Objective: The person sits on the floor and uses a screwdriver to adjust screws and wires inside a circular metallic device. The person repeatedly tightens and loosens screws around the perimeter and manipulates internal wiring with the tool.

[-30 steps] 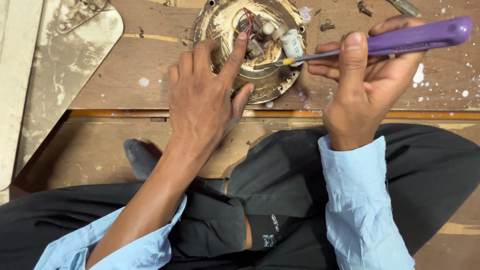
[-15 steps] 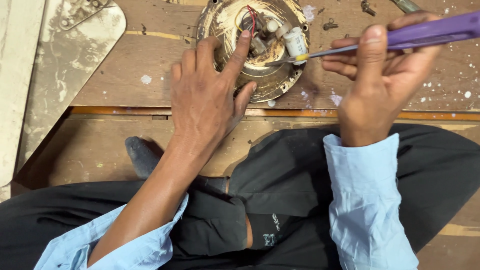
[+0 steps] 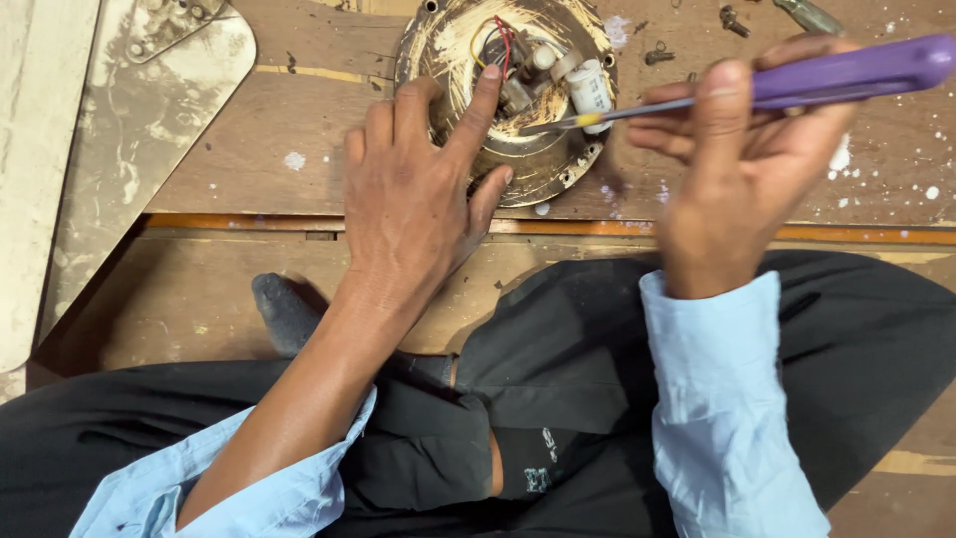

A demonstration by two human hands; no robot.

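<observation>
floor: worn wooden boards [image 3: 249, 169], paint-specked; orange strip [image 3: 856, 235] across; light: even

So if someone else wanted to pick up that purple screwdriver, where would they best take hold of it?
Probably by the purple handle of the screwdriver, coming from the right, where its rounded end sticks out free of the right hand. It lies nearly level, and its thin metal tip points left into the round metal housing that the left hand steadies.

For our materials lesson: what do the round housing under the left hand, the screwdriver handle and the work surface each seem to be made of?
Round housing: probably metal, a dull brassy sheen under grime and pale smears.
Screwdriver handle, held by the right hand: smooth, glossy purple, likely plastic.
Work surface: wood, visible grain, worn and paint-flecked.
The left hand rests on the housing.
</observation>
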